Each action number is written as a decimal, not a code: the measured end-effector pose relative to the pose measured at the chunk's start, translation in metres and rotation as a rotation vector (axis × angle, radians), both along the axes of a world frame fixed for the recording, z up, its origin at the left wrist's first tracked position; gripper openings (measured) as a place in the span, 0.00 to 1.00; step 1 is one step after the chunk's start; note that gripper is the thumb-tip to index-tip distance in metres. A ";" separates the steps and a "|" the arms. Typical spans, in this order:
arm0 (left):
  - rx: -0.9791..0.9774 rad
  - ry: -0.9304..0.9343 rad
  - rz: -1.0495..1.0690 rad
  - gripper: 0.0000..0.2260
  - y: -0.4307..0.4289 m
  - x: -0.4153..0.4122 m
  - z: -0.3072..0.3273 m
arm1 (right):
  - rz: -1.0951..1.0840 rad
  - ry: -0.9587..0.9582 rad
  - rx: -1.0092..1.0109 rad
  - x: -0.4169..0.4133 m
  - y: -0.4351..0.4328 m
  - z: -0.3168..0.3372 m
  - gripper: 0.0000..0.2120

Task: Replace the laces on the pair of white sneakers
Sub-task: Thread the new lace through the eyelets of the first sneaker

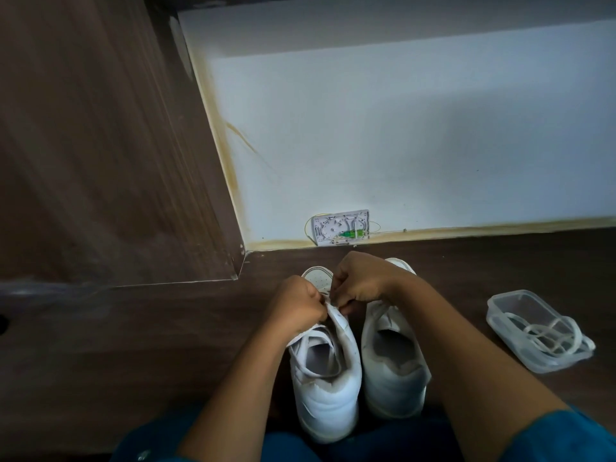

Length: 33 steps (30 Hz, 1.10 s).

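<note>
Both hands meet over the left sneaker [325, 371], which stands on the dark wooden floor [166, 345] with its heel toward the person. The left hand [296, 305] is clenched, its fingers curled tight onto the raised front of the shoe's upper near the tongue. The right hand [361, 281] reaches across and pinches the same spot with thumb and fingertips. Whether either hand holds the tongue or the lace [320, 365] cannot be told, but a white lace loops loosely through the shoe's opening. The right sneaker [393, 361] stands just beside it, touching or nearly so, with the right forearm passing over its front. Well apart on the right lies a clear plastic container [500, 308] holding coiled white laces [546, 335]. Beyond the shoes, a small open cable box [340, 228] sits low on the white wall [400, 128].
</note>
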State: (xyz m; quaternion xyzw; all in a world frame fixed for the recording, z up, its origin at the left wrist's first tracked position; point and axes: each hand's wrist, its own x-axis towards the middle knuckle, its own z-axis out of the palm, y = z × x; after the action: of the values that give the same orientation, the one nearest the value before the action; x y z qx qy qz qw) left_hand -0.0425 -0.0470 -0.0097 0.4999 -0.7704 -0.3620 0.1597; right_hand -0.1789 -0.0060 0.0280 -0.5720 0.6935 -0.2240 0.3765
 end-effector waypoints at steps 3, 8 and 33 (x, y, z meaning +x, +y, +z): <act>0.009 0.025 0.028 0.09 0.000 -0.001 -0.002 | -0.010 -0.017 -0.010 0.000 0.001 0.000 0.09; 0.067 0.018 0.044 0.10 -0.001 -0.001 0.005 | 0.011 0.087 -0.007 0.003 -0.001 0.000 0.05; 0.112 0.081 -0.045 0.13 -0.014 0.024 0.019 | 0.137 0.151 -0.083 0.019 0.003 0.013 0.03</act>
State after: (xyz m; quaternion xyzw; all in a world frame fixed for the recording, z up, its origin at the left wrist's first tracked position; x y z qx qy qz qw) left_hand -0.0180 -0.0607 0.0094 0.4756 -0.7528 -0.4279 0.1546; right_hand -0.1599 -0.0034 0.0415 -0.6485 0.6693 -0.1822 0.3136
